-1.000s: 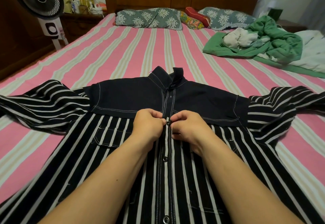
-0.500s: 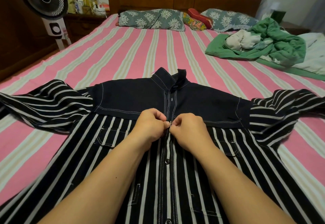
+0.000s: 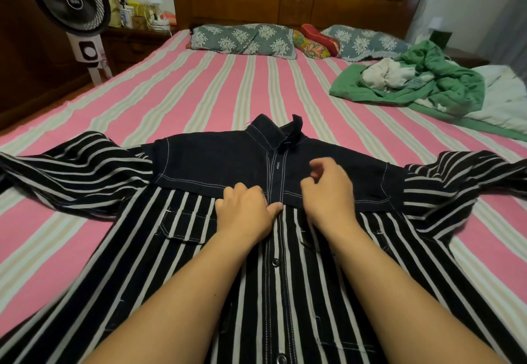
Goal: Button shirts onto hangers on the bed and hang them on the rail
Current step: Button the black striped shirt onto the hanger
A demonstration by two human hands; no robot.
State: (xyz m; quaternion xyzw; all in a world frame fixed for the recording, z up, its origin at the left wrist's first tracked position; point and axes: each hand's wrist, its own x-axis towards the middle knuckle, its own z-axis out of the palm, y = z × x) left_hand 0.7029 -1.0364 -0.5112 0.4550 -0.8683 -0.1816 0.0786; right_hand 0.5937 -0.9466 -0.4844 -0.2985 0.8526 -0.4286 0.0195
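Both hands sit at frame centre: my left hand (image 3: 244, 213) presses its thumb on the shirt (image 3: 216, 164) placket, my right hand (image 3: 328, 189) hovers loosely curled and empty, so I judge the next buttonhole (image 3: 278, 165) needs pinching.

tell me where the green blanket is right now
In the head view, the green blanket lies bunched on the bed's far right, beyond the shirt.

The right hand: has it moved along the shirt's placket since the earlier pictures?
Yes. The right hand has left the placket, lifting toward the collar; left hand stays.
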